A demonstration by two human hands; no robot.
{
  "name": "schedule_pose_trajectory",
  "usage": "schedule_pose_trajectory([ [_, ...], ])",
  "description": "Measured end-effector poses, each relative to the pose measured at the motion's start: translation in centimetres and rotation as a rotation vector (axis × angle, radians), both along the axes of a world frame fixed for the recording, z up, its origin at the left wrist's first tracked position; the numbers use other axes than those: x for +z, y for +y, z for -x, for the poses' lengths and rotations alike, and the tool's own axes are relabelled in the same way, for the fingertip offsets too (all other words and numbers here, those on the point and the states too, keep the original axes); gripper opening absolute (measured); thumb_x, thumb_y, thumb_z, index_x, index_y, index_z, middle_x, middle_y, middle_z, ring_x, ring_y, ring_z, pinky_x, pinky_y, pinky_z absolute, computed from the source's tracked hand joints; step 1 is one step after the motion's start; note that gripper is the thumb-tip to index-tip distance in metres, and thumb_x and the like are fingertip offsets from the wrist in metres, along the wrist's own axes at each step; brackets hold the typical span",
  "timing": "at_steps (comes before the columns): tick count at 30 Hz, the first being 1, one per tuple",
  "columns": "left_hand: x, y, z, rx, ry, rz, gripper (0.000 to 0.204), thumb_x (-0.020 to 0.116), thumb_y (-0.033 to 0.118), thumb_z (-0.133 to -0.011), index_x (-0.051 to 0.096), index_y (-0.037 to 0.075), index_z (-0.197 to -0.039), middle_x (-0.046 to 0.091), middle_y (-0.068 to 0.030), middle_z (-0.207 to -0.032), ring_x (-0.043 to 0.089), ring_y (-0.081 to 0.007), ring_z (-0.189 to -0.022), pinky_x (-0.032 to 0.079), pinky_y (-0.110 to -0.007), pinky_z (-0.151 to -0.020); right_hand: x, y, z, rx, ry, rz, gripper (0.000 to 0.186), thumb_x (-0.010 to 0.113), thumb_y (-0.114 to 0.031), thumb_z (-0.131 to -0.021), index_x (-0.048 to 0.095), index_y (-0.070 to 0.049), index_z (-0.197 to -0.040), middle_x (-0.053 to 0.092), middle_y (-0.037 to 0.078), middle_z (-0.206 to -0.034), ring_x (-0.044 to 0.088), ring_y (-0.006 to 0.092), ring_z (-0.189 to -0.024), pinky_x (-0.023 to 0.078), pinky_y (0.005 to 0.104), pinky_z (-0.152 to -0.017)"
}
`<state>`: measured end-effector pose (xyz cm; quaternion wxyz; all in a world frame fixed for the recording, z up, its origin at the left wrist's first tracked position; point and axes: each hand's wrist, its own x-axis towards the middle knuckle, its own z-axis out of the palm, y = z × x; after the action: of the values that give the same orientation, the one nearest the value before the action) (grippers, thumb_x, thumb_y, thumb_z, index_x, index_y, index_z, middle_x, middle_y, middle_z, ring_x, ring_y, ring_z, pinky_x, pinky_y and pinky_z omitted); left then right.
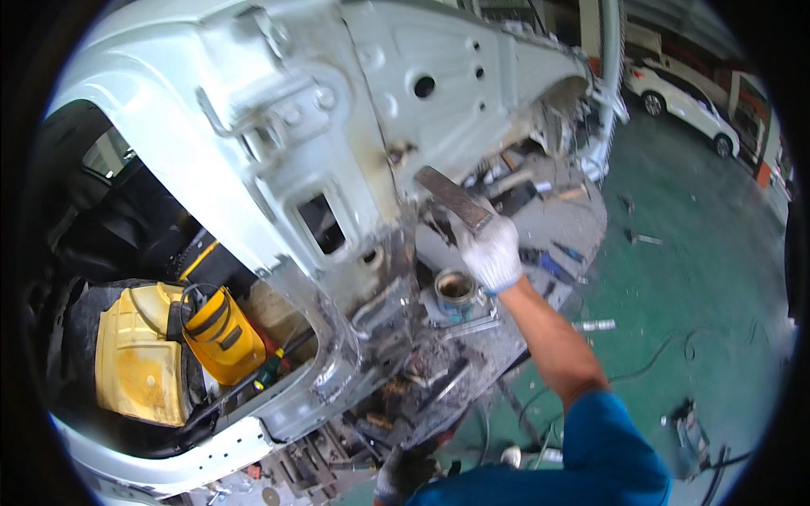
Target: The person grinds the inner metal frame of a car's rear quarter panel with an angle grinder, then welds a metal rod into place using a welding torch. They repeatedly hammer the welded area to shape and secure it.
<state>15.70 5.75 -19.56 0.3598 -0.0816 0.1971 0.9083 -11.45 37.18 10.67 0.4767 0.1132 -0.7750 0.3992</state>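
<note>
Firstly, hands. The left hand (402,477), gloved and partly hidden, sat low, near the lower end of the worktop (582,216); could not tell whether it gripped anything. The right hand (494,253), in a white glove, was clenched around a flat bar (450,194), rust-brown. The bar projected from the top of the fist, up and leftward, in front of the pale vehicle shell (434,42); contact with the shell could not be determined.

Containers. At left, the shell's doorway framed a yellow panel (139,367), a curved yellow visor-like piece (226,341) just beside it, and a green-and-black handle (270,369) near the lower right corner. Farther right, a round can (456,288) stood on the worktop, below and left of the right fist, its inside brown.

Surface and room. Debris (430,367) littered the worktop toward its lower end; a blue-handled tool (547,264) lay near its right edge, a wooden-handled tool (570,193) nearer its upper right corner. Beyond, the green floor (641,291) carried a small hammer (645,239); a white car (685,99) stood at upper right.
</note>
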Motion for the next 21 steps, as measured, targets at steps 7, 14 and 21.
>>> schedule_pose_trajectory([
  [7,-5.6,-0.8,-1.6,0.116,-0.223,0.045,0.057,0.067,0.058,-0.103,0.072,0.005,-0.124,0.065,-0.0242,-0.144,0.068,-0.0412,-0.113,0.054,-0.057,-0.097,1.9,2.9,-5.6,0.472,-0.098,0.323,0.026,0.076,-0.005,-0.098,0.074,0.002,-0.123,0.078,0.008,-0.108,0.072,0.0146,-0.094,0.058,0.0303,-0.083],
  [14,-3.4,0.9,-2.7,0.113,-0.155,-0.011,0.059,0.075,0.044,-0.1,0.064,0.001,-0.139,0.07,-0.0234,-0.137,0.072,-0.0304,-0.102,0.061,-0.043,-0.089,-3.0,3.5,-2.7,0.176,-0.017,-0.05,0.029,0.065,-0.009,-0.096,0.076,-0.003,-0.122,0.079,0.018,-0.113,0.078,0.037,-0.101,0.063,0.0421,-0.089],
  [21,-0.2,4.3,-4.9,0.184,-0.368,0.242,0.067,0.061,0.063,-0.105,0.067,0.003,-0.133,0.053,-0.002,-0.072,0.05,-0.0192,-0.065,0.04,-0.034,-0.059,-4.5,5.2,0.8,-0.007,-0.263,-0.184,0.03,0.077,-0.021,-0.091,0.073,-0.007,-0.118,0.074,0.028,-0.093,0.073,0.0494,-0.091,0.06,0.0505,-0.073],
])
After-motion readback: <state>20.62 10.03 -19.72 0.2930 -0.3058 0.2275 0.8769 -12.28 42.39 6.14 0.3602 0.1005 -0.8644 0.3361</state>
